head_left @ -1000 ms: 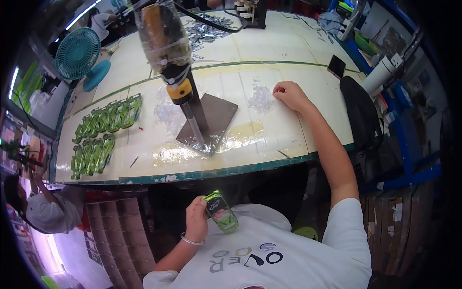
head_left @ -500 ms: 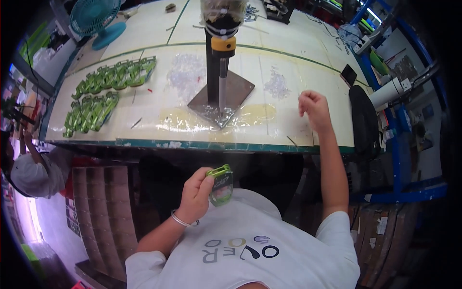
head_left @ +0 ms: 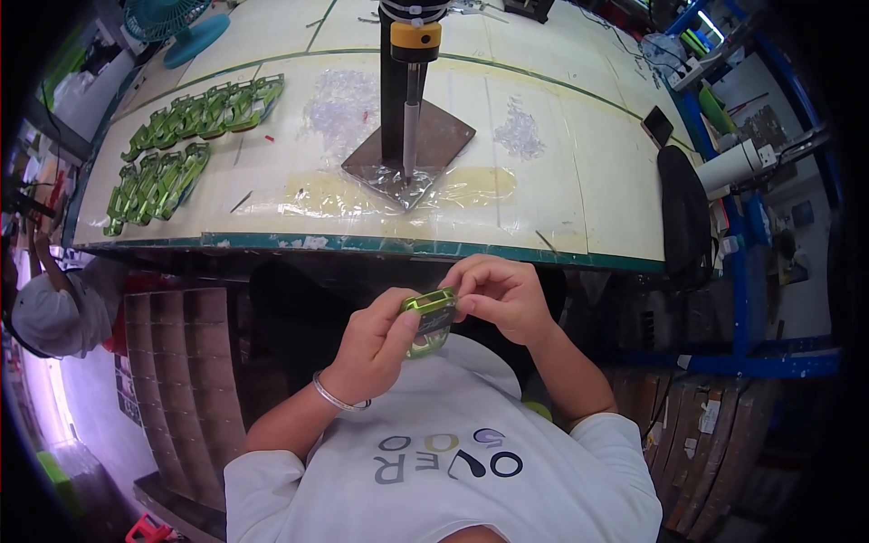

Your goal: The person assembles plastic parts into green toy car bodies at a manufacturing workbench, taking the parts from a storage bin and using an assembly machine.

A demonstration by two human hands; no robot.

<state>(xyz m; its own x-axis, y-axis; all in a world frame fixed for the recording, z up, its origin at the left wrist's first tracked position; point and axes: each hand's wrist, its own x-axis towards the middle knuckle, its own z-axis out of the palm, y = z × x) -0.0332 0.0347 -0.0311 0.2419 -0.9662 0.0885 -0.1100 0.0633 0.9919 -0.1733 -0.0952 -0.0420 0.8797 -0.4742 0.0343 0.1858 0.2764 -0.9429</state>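
Note:
My left hand (head_left: 373, 339) holds a green-rimmed oval plastic case (head_left: 430, 326) with a dark face, close in front of my shirt. The fingers of my right hand (head_left: 502, 297) are pinched together at the case's upper right edge; whatever sits between them is too small or hidden to name. Beyond my hands, on the table (head_left: 579, 213), stands an upright tool with a yellow collar (head_left: 415, 41) over a tilted square metal plate (head_left: 444, 136). Small clear pieces (head_left: 520, 136) lie in a heap right of it, and more clear pieces (head_left: 342, 107) lie left.
Several similar green cases (head_left: 204, 113) stand in two rows on the table's left. A fan (head_left: 195, 41) is at the back left, a phone (head_left: 656, 127) and black bag (head_left: 681, 213) at the right. A brown compartment tray (head_left: 186, 362) and another person (head_left: 59, 312) are at the lower left.
My right hand has come down from over the table, near the clear pieces, to the case. My left hand has lifted the case slightly. The view has tilted down a little.

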